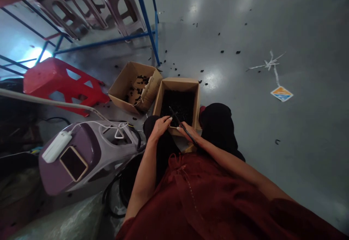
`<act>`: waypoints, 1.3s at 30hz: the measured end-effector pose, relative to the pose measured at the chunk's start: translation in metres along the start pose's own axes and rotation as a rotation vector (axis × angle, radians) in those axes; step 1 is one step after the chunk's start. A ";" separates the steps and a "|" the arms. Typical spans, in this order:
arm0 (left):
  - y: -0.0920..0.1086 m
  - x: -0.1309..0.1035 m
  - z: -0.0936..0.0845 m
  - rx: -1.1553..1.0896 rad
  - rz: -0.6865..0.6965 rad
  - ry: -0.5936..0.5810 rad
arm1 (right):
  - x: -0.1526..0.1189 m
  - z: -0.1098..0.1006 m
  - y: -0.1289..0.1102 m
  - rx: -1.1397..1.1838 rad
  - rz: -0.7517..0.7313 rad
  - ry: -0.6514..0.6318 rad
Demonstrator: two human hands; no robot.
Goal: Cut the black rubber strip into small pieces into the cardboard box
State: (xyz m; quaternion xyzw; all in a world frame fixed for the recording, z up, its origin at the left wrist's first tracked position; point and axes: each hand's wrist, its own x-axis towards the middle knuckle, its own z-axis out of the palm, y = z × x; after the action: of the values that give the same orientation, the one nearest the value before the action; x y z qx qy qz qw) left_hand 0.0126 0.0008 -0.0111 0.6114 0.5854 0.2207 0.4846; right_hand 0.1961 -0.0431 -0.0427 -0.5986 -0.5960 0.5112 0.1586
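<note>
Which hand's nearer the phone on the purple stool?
Left. The left hand is ahead and to the right of the phone; the right hand is also ahead but farther right, beyond the left one.

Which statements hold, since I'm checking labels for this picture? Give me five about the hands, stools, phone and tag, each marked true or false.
1. The red stool lies tipped on its side. True.
2. The right hand holds a slim dark strip. True.
3. The left hand rests on the red stool. False: it is at the nearer cardboard box.
4. The phone lies on the purple-topped stool. True.
5. The orange-and-blue tag hangs from the blue frame. False: it lies on the floor.
</note>
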 end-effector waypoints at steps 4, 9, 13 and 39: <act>-0.002 0.004 0.003 0.047 -0.014 0.037 | 0.003 0.001 0.000 -0.024 0.009 0.010; -0.005 0.008 0.007 0.097 -0.026 0.049 | 0.003 -0.001 0.001 -0.049 0.012 0.013; -0.006 0.011 0.008 0.149 -0.024 0.048 | 0.002 0.000 0.005 -0.061 0.013 0.021; -0.011 0.000 -0.008 -0.427 -0.112 -0.025 | 0.004 0.011 0.028 0.353 0.078 -0.059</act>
State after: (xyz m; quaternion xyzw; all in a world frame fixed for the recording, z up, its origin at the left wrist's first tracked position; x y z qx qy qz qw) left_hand 0.0008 0.0016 -0.0170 0.4641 0.5522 0.3048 0.6220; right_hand 0.2021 -0.0509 -0.0714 -0.5690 -0.4776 0.6309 0.2239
